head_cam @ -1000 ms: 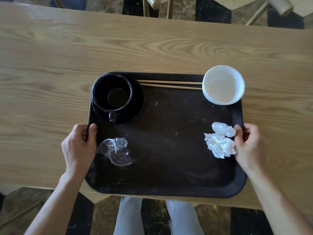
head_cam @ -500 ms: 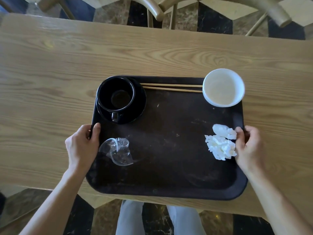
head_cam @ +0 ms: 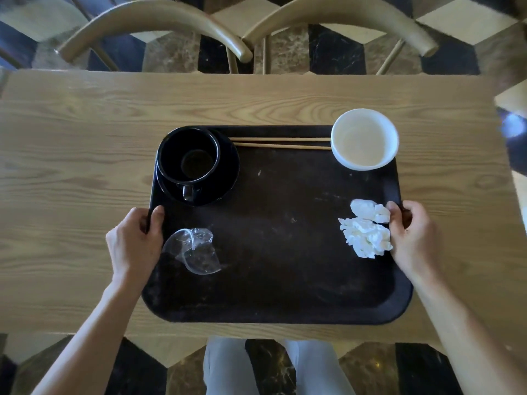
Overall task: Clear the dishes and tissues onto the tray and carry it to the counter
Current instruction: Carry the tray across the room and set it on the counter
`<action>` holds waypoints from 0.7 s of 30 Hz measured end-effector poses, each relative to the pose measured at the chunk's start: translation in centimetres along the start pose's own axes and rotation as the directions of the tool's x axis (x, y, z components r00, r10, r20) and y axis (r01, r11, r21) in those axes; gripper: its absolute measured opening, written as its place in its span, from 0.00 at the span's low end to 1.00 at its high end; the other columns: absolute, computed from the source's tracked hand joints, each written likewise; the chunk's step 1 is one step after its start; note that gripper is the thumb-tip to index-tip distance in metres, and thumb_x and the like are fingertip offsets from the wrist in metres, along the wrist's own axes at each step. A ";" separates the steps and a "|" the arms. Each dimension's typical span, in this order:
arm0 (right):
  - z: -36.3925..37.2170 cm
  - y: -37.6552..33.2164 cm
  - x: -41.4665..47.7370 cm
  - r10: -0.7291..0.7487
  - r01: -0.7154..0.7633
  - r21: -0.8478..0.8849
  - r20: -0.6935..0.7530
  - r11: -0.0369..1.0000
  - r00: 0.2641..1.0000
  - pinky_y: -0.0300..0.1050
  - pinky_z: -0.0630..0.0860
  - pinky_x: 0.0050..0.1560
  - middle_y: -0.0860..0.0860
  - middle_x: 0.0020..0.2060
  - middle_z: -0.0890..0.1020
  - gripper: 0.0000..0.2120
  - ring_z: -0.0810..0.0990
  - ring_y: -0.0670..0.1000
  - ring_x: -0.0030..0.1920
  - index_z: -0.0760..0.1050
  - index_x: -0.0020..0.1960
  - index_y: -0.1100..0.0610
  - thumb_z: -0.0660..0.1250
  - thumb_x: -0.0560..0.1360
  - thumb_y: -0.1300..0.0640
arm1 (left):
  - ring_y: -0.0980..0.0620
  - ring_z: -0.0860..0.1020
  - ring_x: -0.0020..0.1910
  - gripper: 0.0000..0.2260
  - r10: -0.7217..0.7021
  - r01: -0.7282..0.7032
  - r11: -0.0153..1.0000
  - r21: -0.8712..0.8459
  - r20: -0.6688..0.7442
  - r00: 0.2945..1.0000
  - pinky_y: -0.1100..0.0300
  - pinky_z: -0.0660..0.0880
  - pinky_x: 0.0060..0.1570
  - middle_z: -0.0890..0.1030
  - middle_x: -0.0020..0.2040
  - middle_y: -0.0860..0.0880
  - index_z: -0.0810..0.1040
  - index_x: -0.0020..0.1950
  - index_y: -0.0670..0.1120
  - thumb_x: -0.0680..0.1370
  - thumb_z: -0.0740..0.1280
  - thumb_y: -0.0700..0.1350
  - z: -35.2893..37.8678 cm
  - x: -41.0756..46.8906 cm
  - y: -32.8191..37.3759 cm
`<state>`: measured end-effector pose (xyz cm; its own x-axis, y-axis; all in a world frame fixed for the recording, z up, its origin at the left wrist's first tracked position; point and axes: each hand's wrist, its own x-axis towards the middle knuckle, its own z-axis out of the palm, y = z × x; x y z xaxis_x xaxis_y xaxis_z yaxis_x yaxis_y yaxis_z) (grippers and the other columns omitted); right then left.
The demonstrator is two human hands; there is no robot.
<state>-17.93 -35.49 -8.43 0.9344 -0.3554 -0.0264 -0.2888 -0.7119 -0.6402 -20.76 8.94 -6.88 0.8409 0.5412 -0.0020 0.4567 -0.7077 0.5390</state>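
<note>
Closest to the person, the near rim of the dark tray sat just inside the tabletop edge, their legs showing below it. Both hands were clamped on the tray's side rims: the left hand with its thumb hooked over the left edge, the right hand wrapped over the right edge.

The clearing looked finished to me. Just beside the left hand lay a crumpled clear plastic cup; touching the right hand's thumb were the wadded white tissues. Farther back stood the black cup on its saucer in the far left corner, the chopsticks along the far rim, and the white bowl in the far right corner (overhanging the rim a little, it seemed). Nothing loose showed on the wood. What remained was the carry to the counter, which I could not see.

Compared with a second before, the grips were unchanged and everything on the tray kept its place; only the view had drawn back, bringing two chair backs beyond the table into sight.
</note>
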 end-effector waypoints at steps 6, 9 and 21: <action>-3.5 -2.4 -2.3 0.079 -0.079 0.005 -0.100 0.997 0.992 0.52 0.73 0.45 0.52 0.40 0.80 0.17 0.78 0.58 0.42 0.76 0.56 0.61 0.62 0.80 0.46 | 0.40 0.75 0.36 0.15 0.110 -0.111 0.994 0.009 0.055 0.992 0.54 0.67 0.42 0.78 0.32 0.44 0.77 0.42 0.42 0.80 0.66 0.53 -3.5 2.6 3.4; -5.3 -3.7 -4.4 0.121 -0.121 0.007 -0.150 0.993 0.981 0.49 0.72 0.45 0.52 0.40 0.80 0.15 0.79 0.58 0.43 0.77 0.55 0.61 0.63 0.81 0.49 | 0.41 0.74 0.36 0.15 0.184 -0.184 0.983 -0.002 0.091 0.979 0.55 0.65 0.42 0.79 0.33 0.43 0.78 0.42 0.42 0.80 0.66 0.53 -5.5 4.0 5.5; -12.9 -5.6 -17.3 0.322 -0.351 0.009 -0.417 0.936 0.850 0.46 0.69 0.43 0.58 0.42 0.83 0.12 0.77 0.57 0.41 0.77 0.53 0.62 0.63 0.81 0.53 | 0.44 0.77 0.37 0.13 0.482 -0.460 0.876 -0.145 0.293 0.826 0.52 0.71 0.42 0.80 0.34 0.48 0.80 0.45 0.46 0.79 0.66 0.55 -8.9 4.5 13.2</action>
<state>-35.20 -33.13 5.53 0.6137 -0.7842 0.0917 -0.5962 -0.5364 -0.5974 -13.54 6.11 7.73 0.9996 -0.0270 0.0114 -0.0285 -0.8031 0.5951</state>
